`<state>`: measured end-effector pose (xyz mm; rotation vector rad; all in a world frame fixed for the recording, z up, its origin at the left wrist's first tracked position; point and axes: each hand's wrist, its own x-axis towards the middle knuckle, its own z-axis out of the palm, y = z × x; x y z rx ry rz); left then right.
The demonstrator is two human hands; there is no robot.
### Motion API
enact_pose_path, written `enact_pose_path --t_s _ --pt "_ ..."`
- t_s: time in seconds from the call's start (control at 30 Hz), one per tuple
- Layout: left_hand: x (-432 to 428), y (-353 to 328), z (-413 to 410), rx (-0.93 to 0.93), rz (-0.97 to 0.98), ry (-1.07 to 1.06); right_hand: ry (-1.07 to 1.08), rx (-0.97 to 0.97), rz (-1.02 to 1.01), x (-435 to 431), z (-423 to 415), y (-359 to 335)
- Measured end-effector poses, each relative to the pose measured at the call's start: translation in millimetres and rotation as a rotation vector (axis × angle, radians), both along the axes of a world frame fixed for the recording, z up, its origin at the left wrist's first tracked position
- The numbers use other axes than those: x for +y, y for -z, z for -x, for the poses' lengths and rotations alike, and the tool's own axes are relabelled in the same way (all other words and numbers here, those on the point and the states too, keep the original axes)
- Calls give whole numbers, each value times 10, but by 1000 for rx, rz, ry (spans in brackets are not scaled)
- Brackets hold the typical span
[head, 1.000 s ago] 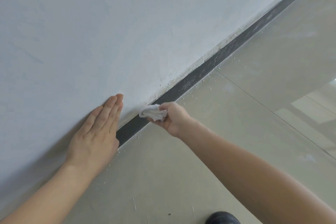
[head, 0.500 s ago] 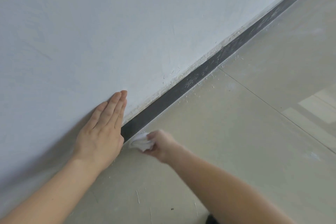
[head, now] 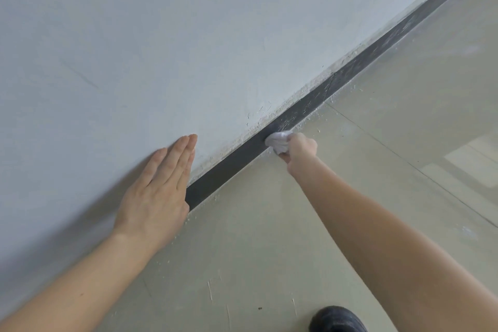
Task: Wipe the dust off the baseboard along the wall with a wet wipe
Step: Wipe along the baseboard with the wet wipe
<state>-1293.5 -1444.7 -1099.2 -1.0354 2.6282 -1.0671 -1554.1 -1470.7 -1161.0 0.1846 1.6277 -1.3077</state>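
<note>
The person is wearing a dark, rounded shoe point(head: 338, 319), showing well behind the right hand point(head: 300, 149). Both forearms are showing bare, back from the left hand point(head: 159, 188) and the right.

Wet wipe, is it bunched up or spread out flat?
Bunched up: the wet wipe is a crumpled wad gripped by the right hand.

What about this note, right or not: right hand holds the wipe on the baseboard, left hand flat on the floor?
Not quite: the head view shows the left hand flat on the wall, not the floor. The right hand holds the wipe on the baseboard.
</note>
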Motion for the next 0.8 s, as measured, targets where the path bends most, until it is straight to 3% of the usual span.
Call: enact_pose_path --t_s 0.07,0.17,0.23,0.47,0.57,0.8 --pt "-38 4 21 -10 -16 32 -131 0 -61 94 -145 -38" --pt "-123 22 109 26 -39 84 -358 -257 -96 296 -716 76" --pt "-198 32 159 49 -53 134 -379 -376 -92 288 -947 109" --pt "-331 102 119 132 -165 214 -140 -50 43 -62 -165 -2" --pt "-395 115 272 80 -161 219 -85 -90 -8 86 75 -217" --pt "-540 -256 999 -112 -17 201 -241 -79 25 607 392 -267"
